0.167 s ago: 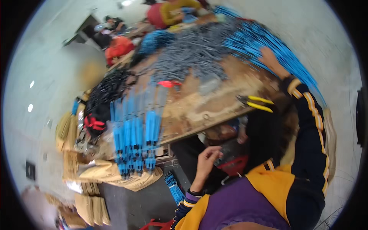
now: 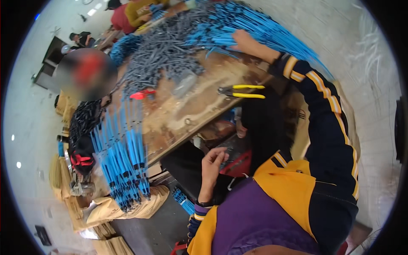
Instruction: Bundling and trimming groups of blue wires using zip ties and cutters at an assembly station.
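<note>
At the far right of the table, my right hand [image 2: 246,42] reaches into a large pile of long thin blue rods [image 2: 272,36]. Its fingers curl down at the rods' near-left ends, and the fingertips are partly hidden. My left hand [image 2: 212,165] is held low before my body, off the table's edge. Thumb and fingers there are drawn together in a pinch; what they hold, if anything, is too small to make out. Between the two hands, pliers [image 2: 242,91] with yellow handles lie near the table's edge.
Grey plastic pieces [image 2: 159,53] are heaped mid-table, near a red object [image 2: 142,94] and a clear plastic piece [image 2: 185,84]. Blue rods with black fittings [image 2: 123,161] lie at the left end, overhanging it. Black parts [image 2: 85,119] and paper sacks [image 2: 131,208] are beyond. People [image 2: 127,18] sit opposite.
The view has turned, so the table and its contents appear further left and higher. My right hand remains at the blue rods, its fingers more curled; my left hand keeps its pinch.
</note>
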`<state>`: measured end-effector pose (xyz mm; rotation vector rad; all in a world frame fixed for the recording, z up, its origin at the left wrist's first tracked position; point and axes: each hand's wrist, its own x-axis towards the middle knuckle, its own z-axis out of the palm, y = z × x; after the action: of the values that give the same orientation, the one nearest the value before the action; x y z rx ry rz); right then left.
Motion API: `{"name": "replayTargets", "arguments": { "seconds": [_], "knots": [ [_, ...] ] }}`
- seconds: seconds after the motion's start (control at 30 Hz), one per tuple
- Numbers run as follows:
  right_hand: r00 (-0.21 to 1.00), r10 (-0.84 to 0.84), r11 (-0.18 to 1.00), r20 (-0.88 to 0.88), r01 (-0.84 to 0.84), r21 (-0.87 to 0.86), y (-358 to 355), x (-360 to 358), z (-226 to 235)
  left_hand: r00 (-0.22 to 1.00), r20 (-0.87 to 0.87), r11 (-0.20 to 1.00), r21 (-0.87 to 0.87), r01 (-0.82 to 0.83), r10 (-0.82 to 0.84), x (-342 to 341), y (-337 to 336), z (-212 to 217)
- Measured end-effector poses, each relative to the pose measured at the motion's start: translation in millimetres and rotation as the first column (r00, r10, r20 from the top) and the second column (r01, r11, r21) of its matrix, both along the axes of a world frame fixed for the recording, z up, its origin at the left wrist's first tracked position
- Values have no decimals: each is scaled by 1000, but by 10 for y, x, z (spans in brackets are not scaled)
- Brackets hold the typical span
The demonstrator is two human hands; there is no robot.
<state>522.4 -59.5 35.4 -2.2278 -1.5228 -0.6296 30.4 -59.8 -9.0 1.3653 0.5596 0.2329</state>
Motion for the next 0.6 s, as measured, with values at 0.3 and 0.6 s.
{"name": "replayTargets", "arguments": {
  "seconds": [0.3, 0.6],
  "knots": [
    [995, -34, 971, 96, 55, -232, -488, -765, 605, 989, -11, 989, 12, 144, -144, 223, -92, -189],
    [821, 222, 960, 526, -280, 32, 728, -638, 160, 998, -44, 998, -47, 46, -48, 97, 208, -185]
  ]
}}
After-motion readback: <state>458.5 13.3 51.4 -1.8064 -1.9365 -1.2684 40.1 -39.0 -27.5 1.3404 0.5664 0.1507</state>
